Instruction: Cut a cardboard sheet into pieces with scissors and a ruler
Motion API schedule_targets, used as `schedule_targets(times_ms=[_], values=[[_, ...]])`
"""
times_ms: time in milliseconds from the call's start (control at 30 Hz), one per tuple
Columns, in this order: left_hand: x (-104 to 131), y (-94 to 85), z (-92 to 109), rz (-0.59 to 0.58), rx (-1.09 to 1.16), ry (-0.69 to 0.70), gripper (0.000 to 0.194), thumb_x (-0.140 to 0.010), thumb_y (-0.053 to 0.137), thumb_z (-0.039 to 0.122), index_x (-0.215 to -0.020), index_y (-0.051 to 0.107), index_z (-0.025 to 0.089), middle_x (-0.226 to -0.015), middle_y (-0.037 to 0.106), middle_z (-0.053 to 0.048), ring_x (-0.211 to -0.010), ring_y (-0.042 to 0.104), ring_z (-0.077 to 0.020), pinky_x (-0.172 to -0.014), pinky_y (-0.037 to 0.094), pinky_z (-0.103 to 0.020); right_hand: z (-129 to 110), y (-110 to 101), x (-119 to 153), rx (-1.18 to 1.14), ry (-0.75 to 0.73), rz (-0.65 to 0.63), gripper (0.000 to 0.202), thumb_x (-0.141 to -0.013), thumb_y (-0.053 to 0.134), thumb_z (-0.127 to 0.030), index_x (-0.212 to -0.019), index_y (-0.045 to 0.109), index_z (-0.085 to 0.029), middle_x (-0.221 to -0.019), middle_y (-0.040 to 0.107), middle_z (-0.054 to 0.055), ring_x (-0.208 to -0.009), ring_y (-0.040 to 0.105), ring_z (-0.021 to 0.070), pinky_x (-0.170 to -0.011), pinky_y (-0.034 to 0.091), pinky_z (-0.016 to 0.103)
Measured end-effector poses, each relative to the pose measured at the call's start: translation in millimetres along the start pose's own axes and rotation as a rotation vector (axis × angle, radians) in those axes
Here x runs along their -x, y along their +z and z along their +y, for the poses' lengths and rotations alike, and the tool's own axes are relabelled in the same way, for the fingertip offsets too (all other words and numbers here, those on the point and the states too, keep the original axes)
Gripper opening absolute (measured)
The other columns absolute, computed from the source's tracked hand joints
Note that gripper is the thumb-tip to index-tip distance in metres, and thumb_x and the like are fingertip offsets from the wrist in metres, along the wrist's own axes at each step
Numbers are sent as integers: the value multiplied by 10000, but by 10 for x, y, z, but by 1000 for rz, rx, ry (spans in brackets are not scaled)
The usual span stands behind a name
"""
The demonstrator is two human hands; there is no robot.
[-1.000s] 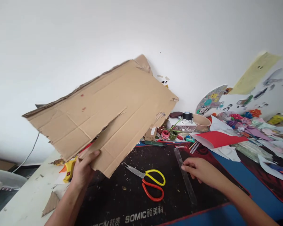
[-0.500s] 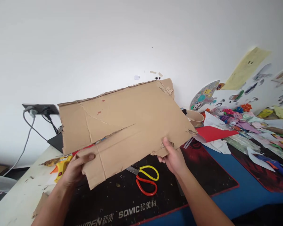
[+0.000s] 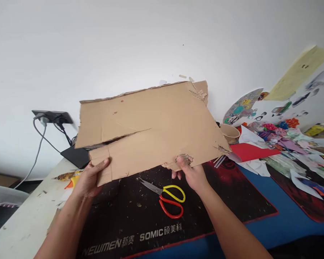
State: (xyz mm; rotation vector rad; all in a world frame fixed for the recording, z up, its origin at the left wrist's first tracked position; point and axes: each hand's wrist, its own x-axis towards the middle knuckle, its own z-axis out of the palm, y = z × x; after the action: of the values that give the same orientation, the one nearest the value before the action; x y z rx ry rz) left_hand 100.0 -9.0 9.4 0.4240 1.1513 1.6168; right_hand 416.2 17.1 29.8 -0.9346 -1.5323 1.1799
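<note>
A large brown cardboard sheet (image 3: pixel 162 122) is held up above the desk, with a long slit running in from its left edge and torn spots at the lower edge and right corner. My left hand (image 3: pixel 90 178) grips its lower left corner, thumb on the front face. The lower edge near the middle is pinched by my right hand (image 3: pixel 190 172), its thumb beside a torn hole. Below the sheet, scissors (image 3: pixel 164 196) with one yellow and one red handle lie on the black mat (image 3: pixel 135 216), blades parted.
A yellow glue gun (image 3: pixel 75 178) lies at the left, partly hidden. Plugs and cables (image 3: pixel 52 117) hang by the wall. Red paper (image 3: pixel 252 151), a round tan container (image 3: pixel 229 132) and heaped craft scraps (image 3: pixel 286 136) lie at the right.
Both hands have raised and tilted the cardboard, and its lower edge now shows more of the scissors' blades. The slit at the left gapes wider. The view has shifted slightly.
</note>
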Motion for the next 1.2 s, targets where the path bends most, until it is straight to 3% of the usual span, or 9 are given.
schedule_targets(times_ms=[100, 167, 300, 467, 600, 733, 900, 1067, 1200], values=[[-14, -2, 42, 28, 58, 97, 536, -447, 961, 148, -935, 749, 210, -832, 831, -33, -921, 817, -361, -787, 712, -432, 60, -57, 192, 204, 69, -219, 477, -965, 680, -626, -1061, 767, -167, -929, 784, 91, -717, 708, 175, -600, 523, 267], [-31, -10, 58, 42, 111, 157, 518, -465, 964, 173, -939, 758, 215, -849, 829, -29, -978, 807, -365, -833, 706, -447, 101, -107, 357, 461, 99, -336, 472, -945, 761, -477, -1344, 718, -227, -1074, 787, 84, -850, 713, 204, -730, 555, 316], [-72, -35, 49, 70, 148, 261, 473, -518, 951, 189, -955, 776, 240, -942, 835, -35, -1072, 781, -380, -875, 698, -471, 188, -172, 634, 865, 67, -555, 500, -920, 799, -316, -1404, 701, -235, -1340, 727, 125, -1219, 652, 331, -1087, 482, 476], [-110, -54, 10, 68, 162, 273, 460, -529, 940, 180, -956, 775, 230, -931, 828, -29, -1051, 787, -359, -881, 693, -447, 258, -63, 743, 1090, 76, -589, 457, -943, 677, -139, -1395, 694, -205, -1323, 696, 148, -1198, 654, 341, -1036, 523, 480], [-117, -59, 5, 64, 146, 232, 482, -472, 970, 203, -908, 768, 228, -881, 828, -26, -949, 806, -350, -826, 704, -436, 259, 29, 722, 1151, 70, -608, 420, -958, 606, -122, -1363, 706, -177, -1253, 701, 159, -1130, 692, 345, -946, 557, 460], [-114, -67, 7, 60, 138, 204, 582, -411, 1013, 221, -940, 771, 210, -890, 835, -55, -887, 813, -354, -766, 711, -430, 306, -11, 704, 943, 111, -481, 333, -870, 660, -101, -1165, 767, -213, -1128, 725, 81, -907, 720, 235, -843, 539, 350], [-118, -75, -1, 50, 163, 212, 587, -424, 1026, 217, -950, 767, 174, -841, 826, -54, -860, 820, -348, -788, 710, -433, 450, -139, 691, 391, 367, -305, 224, -837, 727, -218, -1059, 736, -196, -925, 676, 16, -699, 603, 136, -640, 456, 249], [-107, -61, 0, 64, 142, 203, 497, -507, 972, 180, -955, 759, 208, -864, 827, -48, -930, 816, -364, -821, 703, -468, 533, -230, 749, -2, 602, -285, 505, -846, 799, -481, -1239, 668, -193, -839, 682, -11, -532, 537, 93, -495, 389, 208], [-100, -52, -7, 83, 127, 191, 467, -517, 946, 169, -933, 740, 216, -855, 819, -50, -958, 811, -364, -834, 695, -463, 526, -209, 838, -208, 736, -309, 627, -805, 840, -516, -1301, 668, -175, -830, 756, 37, -439, 497, 70, -419, 310, 182]])
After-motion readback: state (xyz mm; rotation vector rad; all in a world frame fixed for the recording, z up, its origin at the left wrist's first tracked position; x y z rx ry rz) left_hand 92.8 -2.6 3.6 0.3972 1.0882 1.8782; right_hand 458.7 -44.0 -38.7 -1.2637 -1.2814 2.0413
